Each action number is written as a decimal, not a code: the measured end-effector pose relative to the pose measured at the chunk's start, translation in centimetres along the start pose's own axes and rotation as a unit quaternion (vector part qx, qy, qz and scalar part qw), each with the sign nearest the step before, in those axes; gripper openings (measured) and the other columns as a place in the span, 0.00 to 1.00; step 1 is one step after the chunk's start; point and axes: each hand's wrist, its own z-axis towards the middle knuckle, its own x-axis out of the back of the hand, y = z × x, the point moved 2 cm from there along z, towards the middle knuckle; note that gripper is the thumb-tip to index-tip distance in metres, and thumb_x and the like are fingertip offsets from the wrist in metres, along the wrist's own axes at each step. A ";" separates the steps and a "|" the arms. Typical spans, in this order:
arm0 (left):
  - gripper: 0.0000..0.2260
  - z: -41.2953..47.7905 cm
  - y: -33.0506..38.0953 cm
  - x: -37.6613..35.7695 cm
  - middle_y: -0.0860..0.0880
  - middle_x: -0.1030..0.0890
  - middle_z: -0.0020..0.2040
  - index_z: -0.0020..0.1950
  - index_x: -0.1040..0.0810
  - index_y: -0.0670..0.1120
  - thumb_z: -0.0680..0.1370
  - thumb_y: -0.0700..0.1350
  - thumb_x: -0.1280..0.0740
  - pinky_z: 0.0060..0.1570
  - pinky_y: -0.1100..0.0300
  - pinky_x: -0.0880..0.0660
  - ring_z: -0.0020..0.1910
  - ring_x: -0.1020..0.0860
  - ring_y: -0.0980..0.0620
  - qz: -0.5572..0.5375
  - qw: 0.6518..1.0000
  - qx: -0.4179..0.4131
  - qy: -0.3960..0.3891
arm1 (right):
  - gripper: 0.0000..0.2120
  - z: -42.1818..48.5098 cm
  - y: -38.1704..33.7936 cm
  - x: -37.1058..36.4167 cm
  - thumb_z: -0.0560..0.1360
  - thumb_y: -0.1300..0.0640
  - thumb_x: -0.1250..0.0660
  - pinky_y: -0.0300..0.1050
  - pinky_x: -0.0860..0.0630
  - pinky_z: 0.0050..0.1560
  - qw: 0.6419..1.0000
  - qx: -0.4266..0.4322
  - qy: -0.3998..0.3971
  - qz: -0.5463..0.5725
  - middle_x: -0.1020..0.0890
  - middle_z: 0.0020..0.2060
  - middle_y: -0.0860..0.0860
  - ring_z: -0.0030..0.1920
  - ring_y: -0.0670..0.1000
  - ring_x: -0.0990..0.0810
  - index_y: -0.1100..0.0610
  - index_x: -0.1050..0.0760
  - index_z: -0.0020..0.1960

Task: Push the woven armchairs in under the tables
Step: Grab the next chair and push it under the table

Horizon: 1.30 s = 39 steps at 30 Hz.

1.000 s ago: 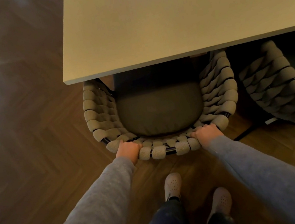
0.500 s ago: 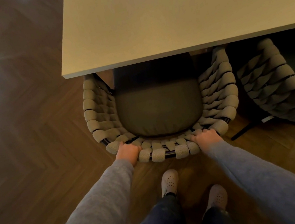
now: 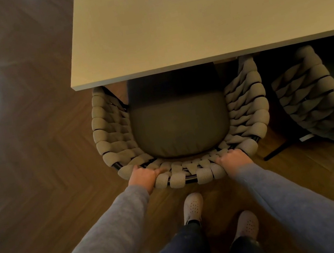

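1. Two hands grip the grey woven rope armchair with the dark seat cushion [image 3: 109, 134] at the top rail of its backrest. The left hand [image 3: 142, 176] is near the rail's left curve and the right hand [image 3: 233, 159] near its right curve. That wide spacing looks chosen so a push goes straight and the chair does not swivel.
2. Fingers [image 3: 160, 170] of both hands curl over the rail onto the woven straps inside, and each hand holds the rail alone.
3. Both arms, in grey sleeves, reach forward and down, nearly straight. The person stands close behind the chair on the brown herringbone wooden floor [image 3: 32, 150].
4. The armchair stands on the floor by the near-left corner of the pale cream bench [image 3: 188, 22]. Its front is under the near edge, but most of the seat and the backrest lie outside, so the push seems only partly done.
5. Another woven armchair [image 3: 313, 100] stands to the right, also partly under the near edge.
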 end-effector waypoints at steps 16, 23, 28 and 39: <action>0.20 2.2 -2.6 1.1 0.52 0.23 0.63 0.72 0.33 0.58 0.81 0.45 0.39 0.70 0.47 0.41 0.65 0.26 0.49 0.000 1.000 0.006 0.000 | 0.22 2.2 0.2 2.0 0.78 0.57 0.36 0.52 0.30 0.65 0.999 -0.004 0.042 0.013 0.27 0.65 0.52 0.65 0.55 0.28 0.50 0.34 0.72; 0.20 2.3 -1.5 0.9 0.52 0.23 0.64 0.71 0.32 0.58 0.80 0.45 0.37 0.72 0.45 0.43 0.65 0.26 0.49 -0.024 1.000 0.010 0.005 | 0.25 2.4 0.9 0.9 0.78 0.57 0.35 0.54 0.32 0.67 0.999 -0.004 0.036 0.022 0.29 0.68 0.52 0.67 0.56 0.29 0.48 0.36 0.73; 0.20 2.2 -0.9 1.0 0.52 0.23 0.63 0.71 0.32 0.57 0.80 0.45 0.36 0.71 0.46 0.42 0.64 0.26 0.49 -0.023 1.000 0.000 0.015 | 0.25 2.1 1.4 0.5 0.78 0.56 0.35 0.54 0.31 0.67 0.999 -0.006 0.041 0.028 0.28 0.67 0.51 0.66 0.56 0.29 0.48 0.35 0.73; 0.36 2.6 1.2 3.0 0.49 0.35 0.75 0.77 0.42 0.53 0.74 0.60 0.32 0.75 0.41 0.52 0.75 0.41 0.46 -0.051 0.992 -0.088 -0.071 | 0.38 0.3 2.1 -0.4 0.75 0.52 0.30 0.57 0.52 0.76 0.982 0.013 0.123 0.146 0.42 0.76 0.55 0.77 0.57 0.46 0.46 0.48 0.78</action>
